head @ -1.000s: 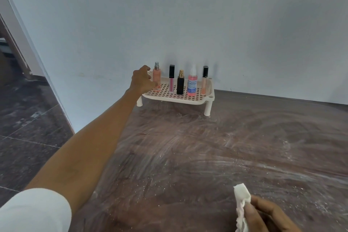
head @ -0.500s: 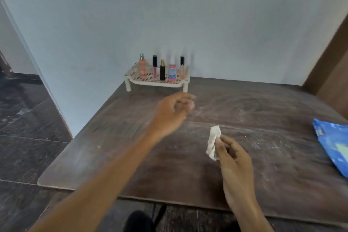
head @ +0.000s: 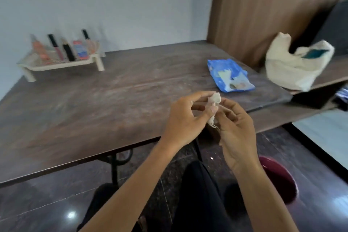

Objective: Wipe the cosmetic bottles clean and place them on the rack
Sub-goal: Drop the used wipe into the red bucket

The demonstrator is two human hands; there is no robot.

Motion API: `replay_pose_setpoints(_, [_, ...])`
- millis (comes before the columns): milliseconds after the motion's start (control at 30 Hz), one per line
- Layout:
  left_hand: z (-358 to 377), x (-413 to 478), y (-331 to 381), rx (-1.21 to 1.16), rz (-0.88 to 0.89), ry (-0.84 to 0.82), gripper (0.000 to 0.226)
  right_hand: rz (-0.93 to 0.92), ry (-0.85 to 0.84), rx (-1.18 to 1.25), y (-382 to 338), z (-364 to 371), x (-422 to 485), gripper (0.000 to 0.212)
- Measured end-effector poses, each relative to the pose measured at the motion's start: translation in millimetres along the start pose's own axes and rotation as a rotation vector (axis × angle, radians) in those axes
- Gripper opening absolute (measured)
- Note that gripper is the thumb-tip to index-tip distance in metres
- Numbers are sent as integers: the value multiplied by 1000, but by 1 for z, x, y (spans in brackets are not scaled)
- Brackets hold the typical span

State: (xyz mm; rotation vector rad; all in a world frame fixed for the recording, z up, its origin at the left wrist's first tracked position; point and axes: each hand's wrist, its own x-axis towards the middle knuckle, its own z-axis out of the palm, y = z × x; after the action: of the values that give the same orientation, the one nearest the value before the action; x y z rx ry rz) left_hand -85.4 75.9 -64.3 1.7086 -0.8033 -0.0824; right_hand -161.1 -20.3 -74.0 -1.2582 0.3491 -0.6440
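Observation:
A cream perforated rack [head: 39, 67] stands at the table's far left corner against the wall. Several cosmetic bottles [head: 68, 51] stand upright on it in a row, blurred by motion. Near the table's front edge both hands meet around a small crumpled white wipe [head: 215, 98]. My left hand [head: 185, 118] pinches the wipe between thumb and fingers. My right hand [head: 235, 128] holds the same wipe from the right, fingers curled round its lower part. Both hands are far from the rack.
A blue wipe packet [head: 229, 75] lies on the dusty brown table [head: 113, 100] at the right. A cream cloth bag [head: 295, 66] sits on a lower ledge beyond it. A maroon bin [head: 278, 181] stands on the dark floor beside my legs.
My left hand left the rack, came back across the table and joined my right hand on the wipe. The view swung right and down, revealing the bag and bin.

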Motion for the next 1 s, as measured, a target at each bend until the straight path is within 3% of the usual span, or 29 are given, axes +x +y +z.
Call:
replay_pose_setpoints(300, [189,22,-34,-116,64,-225,25,72,457,-144,15,-158,26,17])
replay_pose_setpoints(533, [270,39,-84,-96,-97,-366,16,252,733,43,48,-215,51,20])
replay_pose_setpoints(667, [295,45,-94,-78,-333,-403,14,379,866,44,70,-238,66,17])
replay_pose_setpoints(833, [339,54,-122,-56,-781,-468,11,515,991,109,109,-267,80,24])
replay_pose_setpoints(1000, [390,59,-162,32,-903,-569,29,618,1108,-40,162,-304,92,10])
